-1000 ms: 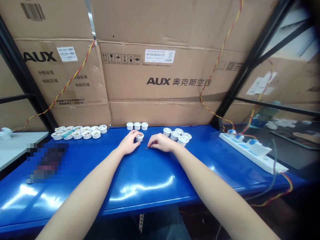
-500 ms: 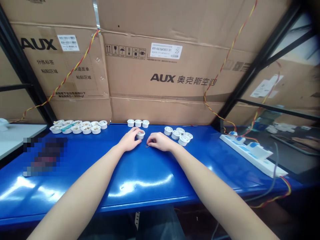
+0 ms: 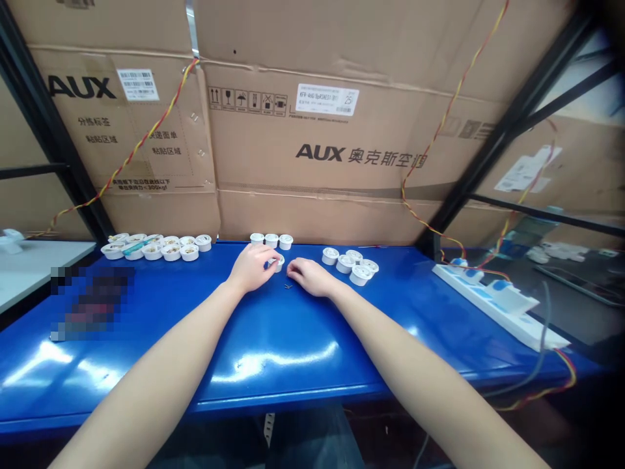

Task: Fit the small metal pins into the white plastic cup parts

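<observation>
My left hand (image 3: 254,267) is at a round white cup (image 3: 278,263) in the middle of the blue table (image 3: 293,332), its thumb and fingers bent together over the cup's left side. What its fingertips pinch is too small to tell. Just right of the cup, my right hand (image 3: 311,276) rests with its fingers closed together; anything between the fingertips is hidden. A few tiny dark pieces (image 3: 288,286) lie on the table below and between the two hands.
Three white cups (image 3: 271,241) stand behind my hands. Several more cups (image 3: 345,263) are grouped at right and filled ones (image 3: 170,252) in rows at left. A white power strip (image 3: 502,306) lies at the right edge. Cardboard (image 3: 322,176) walls the back.
My left hand's thumb and fingers have come together over the cup. My right hand has risen slightly off the tiny pieces, which now show more. The view has shifted a little.
</observation>
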`<control>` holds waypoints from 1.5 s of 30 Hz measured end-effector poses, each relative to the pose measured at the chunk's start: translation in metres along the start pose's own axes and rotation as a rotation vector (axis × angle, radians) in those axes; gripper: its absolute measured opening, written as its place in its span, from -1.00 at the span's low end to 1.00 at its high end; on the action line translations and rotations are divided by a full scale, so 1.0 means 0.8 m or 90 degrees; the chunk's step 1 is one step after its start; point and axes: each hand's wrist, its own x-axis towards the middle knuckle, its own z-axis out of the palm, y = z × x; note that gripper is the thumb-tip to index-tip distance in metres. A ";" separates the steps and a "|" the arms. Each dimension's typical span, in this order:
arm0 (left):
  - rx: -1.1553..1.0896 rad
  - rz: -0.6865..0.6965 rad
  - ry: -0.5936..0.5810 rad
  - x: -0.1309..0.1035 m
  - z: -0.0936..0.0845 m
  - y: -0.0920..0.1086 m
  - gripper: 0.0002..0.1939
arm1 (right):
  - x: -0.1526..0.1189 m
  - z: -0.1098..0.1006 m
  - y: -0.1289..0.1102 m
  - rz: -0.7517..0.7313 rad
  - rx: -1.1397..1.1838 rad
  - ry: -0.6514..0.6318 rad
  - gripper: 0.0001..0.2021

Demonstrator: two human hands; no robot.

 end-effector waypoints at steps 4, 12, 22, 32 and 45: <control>0.003 0.039 -0.030 0.000 0.004 0.007 -0.79 | 0.000 -0.002 -0.004 0.035 0.210 0.006 -0.78; 0.013 -0.021 -0.010 -0.001 0.012 0.011 -0.78 | 0.002 0.002 -0.010 0.114 0.482 -0.003 -0.75; -0.009 -0.059 0.072 0.003 0.011 0.006 -0.68 | 0.005 0.002 -0.006 0.064 0.352 0.138 -0.79; -0.065 -0.239 -0.092 -0.002 0.018 -0.001 -0.66 | 0.002 -0.004 -0.007 0.083 0.150 0.182 -0.85; -0.021 -0.114 -0.078 0.001 0.007 0.021 -0.66 | -0.002 -0.010 -0.022 0.033 0.006 0.202 -0.89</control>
